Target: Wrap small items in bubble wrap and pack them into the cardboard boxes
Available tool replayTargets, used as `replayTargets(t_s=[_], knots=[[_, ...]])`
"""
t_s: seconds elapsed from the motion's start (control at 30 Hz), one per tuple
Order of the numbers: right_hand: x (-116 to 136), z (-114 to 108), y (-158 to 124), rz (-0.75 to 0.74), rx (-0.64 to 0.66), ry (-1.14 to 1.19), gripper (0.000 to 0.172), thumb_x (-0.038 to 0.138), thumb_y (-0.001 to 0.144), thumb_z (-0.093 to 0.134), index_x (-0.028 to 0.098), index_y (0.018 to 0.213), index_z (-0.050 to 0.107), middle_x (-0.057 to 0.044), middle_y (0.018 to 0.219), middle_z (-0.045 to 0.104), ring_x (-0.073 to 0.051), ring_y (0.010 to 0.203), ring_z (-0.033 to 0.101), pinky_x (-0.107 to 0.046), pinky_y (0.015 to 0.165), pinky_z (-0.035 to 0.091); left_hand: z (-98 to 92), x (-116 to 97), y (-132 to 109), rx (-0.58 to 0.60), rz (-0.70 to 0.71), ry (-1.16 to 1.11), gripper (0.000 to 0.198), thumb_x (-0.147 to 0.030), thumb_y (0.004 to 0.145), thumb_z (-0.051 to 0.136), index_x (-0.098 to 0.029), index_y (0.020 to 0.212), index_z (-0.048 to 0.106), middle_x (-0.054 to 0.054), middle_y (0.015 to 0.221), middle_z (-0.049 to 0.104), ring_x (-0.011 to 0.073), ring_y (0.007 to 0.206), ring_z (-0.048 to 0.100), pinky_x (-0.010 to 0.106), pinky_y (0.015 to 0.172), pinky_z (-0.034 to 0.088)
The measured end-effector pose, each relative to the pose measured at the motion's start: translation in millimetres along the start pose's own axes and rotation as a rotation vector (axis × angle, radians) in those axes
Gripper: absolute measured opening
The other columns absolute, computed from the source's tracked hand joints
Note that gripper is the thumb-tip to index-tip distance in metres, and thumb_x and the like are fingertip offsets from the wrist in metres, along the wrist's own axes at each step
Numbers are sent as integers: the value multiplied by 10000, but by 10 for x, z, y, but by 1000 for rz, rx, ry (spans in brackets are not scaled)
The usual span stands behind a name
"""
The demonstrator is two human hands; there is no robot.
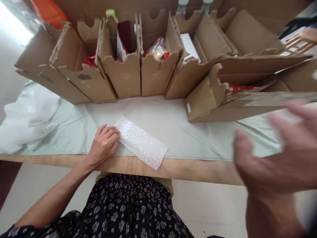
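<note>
A flat bubble wrap pouch [142, 142] lies slantwise on the cloth, its lower right corner over the wooden table edge. My left hand [106, 141] rests at the pouch's left end, fingers bent together against its edge; the grip underneath is partly hidden. Off to the right and closer to the camera, my right hand [279, 152] is raised and smeared by motion. Its thumb stands apart from the fingers, and nothing shows in it. Behind it is a long cardboard box [208, 102] with a red packet [244, 87] inside.
Several upright open cardboard bins [127, 77] form a row at the back, some holding red packets, one a white box [189, 48]. Crumpled clear plastic [27, 115] lies at left. Bottles [182, 8] stand behind. The wooden edge [193, 168] runs along the front.
</note>
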State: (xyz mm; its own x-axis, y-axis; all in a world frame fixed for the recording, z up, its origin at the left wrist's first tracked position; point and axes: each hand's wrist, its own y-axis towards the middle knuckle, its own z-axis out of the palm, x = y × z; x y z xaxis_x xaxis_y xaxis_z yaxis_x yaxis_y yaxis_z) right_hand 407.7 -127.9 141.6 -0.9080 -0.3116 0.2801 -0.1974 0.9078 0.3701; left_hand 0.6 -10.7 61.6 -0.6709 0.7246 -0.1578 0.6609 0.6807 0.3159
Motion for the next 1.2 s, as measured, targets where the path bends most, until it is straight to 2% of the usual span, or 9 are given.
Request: replayTargets(t_s=[0.2,0.37,0.47,0.63,0.77,0.83,0.93,1.07,1.2], knots=[[656,879,-124,-165,247,140,519,294,912,677,249,1420,583,-140,1518,563,-359,1408,499,-547,1047,479,190,212,242,-38,-73,-38,266,-132,974,502,-217,952,754,101,1229,745,287,1211,648,549,1088,468],[833,1266,-21,-180,215,98,278,219,961,624,197,1229,695,-159,1434,639,-340,1345,564,-524,1016,491,368,296,640,-3,-87,-84,293,-127,950,487,-211,1011,761,122,1328,693,307,1267,599,534,1038,488],[928,1342,-14,-177,130,149,215,156,991,567,226,1103,736,-101,1270,743,-277,1199,660,-479,979,498,213,182,548,28,-55,-152,428,-68,858,487,-208,1189,719,132,1422,636,317,1320,570,560,1085,466],[1075,1306,97,-72,97,326,193,184,1017,541,212,1043,730,-66,1054,789,-230,1007,706,-411,903,494,-217,-356,-56,202,140,-418,633,-160,795,577,-195,1427,567,149,1555,529,346,1480,429,607,1204,376],[1092,1199,244,-14,217,539,157,291,994,589,234,1030,731,-48,989,784,-224,938,706,-415,908,500,-215,-694,-273,28,-53,-514,220,-169,935,593,-205,1116,714,102,1082,777,270,1119,695,492,1007,551],[1061,1167,261,20,302,629,334,401,932,682,253,1231,685,-59,1122,770,-244,1041,698,-424,938,522,-148,-721,-266,-32,-229,-602,150,-187,973,574,-202,969,724,64,899,771,217,915,722,403,855,595],[1023,1214,207,127,330,649,620,440,884,723,283,1455,540,-76,1251,728,-262,1115,682,-429,939,558,-75,-652,-234,-40,-459,-711,136,-246,959,608,-197,995,730,50,888,764,177,800,709,315,728,599],[1071,1419,132,282,170,621,378,288,971,571,280,1347,613,-21,926,747,-210,862,704,-386,863,572,15,-548,-218,-41,-547,-685,223,-241,924,627,-203,1119,727,19,844,757,156,729,692,300,727,596],[1135,1518,114,231,53,449,360,246,977,561,249,1333,618,-23,879,739,-213,811,684,-388,825,550,117,-510,-209,-60,-457,-550,245,-223,931,617,-205,1153,719,22,856,757,173,774,700,322,764,586]])
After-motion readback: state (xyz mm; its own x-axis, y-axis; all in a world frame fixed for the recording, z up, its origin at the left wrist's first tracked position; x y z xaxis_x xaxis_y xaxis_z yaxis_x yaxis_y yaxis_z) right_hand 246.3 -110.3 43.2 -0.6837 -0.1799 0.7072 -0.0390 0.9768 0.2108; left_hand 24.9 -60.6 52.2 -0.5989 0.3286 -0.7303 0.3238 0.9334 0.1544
